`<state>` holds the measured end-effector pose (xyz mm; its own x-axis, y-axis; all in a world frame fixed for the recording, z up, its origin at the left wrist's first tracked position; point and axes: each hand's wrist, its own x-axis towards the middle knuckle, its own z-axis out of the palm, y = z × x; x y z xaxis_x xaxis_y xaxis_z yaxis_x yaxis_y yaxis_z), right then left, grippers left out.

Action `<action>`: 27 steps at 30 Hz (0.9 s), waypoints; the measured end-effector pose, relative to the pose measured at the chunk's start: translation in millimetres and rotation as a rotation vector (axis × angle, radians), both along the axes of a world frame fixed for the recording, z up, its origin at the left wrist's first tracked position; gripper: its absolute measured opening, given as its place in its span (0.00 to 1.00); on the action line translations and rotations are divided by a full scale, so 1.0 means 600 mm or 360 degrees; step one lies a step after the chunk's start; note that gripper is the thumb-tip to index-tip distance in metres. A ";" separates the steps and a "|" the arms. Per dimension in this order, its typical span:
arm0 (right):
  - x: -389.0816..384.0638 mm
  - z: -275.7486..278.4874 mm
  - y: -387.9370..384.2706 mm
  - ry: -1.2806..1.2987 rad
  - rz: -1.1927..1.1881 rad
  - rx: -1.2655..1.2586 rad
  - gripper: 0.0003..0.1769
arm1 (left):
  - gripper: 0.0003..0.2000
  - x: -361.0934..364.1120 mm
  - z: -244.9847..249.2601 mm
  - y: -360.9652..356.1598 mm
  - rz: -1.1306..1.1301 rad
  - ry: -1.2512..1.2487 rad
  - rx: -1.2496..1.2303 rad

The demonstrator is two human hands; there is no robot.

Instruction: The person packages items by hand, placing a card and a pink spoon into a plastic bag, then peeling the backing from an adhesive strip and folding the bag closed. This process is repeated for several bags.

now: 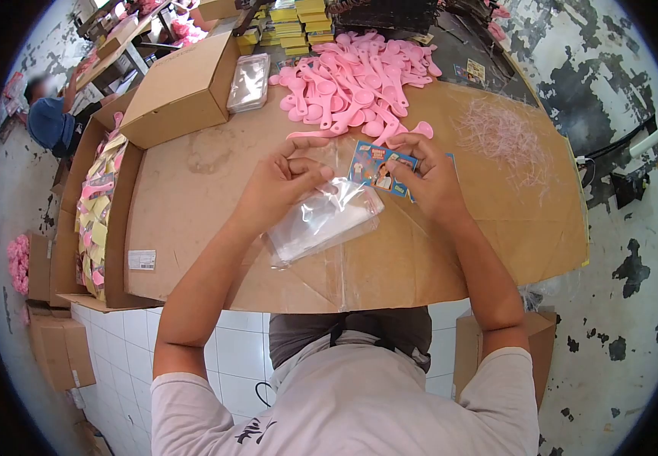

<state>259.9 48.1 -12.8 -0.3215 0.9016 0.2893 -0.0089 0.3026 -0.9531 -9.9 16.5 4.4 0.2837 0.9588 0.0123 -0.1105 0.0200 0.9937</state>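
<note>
In my right hand (431, 182), thumb and fingers pinch a blue printed card (367, 161) with pictures on it; a bit of blue also shows beyond the fingers. My left hand (287, 182) has its thumb and fingers closed on a clear plastic bag (335, 187), whose outline is hard to make out. Beneath the hands lies a stack of clear plastic bags (317, 232) on the cardboard-covered table (412, 266). Just beyond both hands is a big heap of pink plastic spoons (363, 87).
To the left stand a closed carton (180, 91) and an open box (93, 220) of packed pink spoons. More bags (250, 82) and stacks of yellow cards (289, 34) lie at the back. Thin plastic strands (507, 140) lie right. Another person (51, 118) is far left.
</note>
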 end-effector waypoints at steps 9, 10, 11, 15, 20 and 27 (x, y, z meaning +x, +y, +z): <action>0.008 0.008 0.001 -0.0631 0.0039 0.0582 0.21 | 0.24 0.025 -0.016 -0.010 0.0012 0.0047 0.0078; 0.007 -0.001 0.003 -0.0567 0.0090 0.0537 0.21 | 0.24 0.023 -0.024 -0.009 -0.0034 0.0122 0.0118; 0.000 -0.007 0.001 -0.0504 0.0140 0.0491 0.20 | 0.24 0.024 -0.025 -0.011 -0.0081 0.0197 0.0159; -0.035 -0.009 -0.027 0.0133 0.0181 -0.0057 0.14 | 0.24 0.038 -0.018 -0.024 -0.0182 0.0168 0.0049; -0.028 -0.011 -0.017 -0.0049 0.0119 -0.0047 0.09 | 0.22 0.032 -0.020 -0.018 -0.0068 0.0001 0.0083; 0.002 0.034 0.011 -0.0828 -0.0150 0.0568 0.12 | 0.20 0.031 -0.017 -0.024 -0.0095 0.0112 0.0033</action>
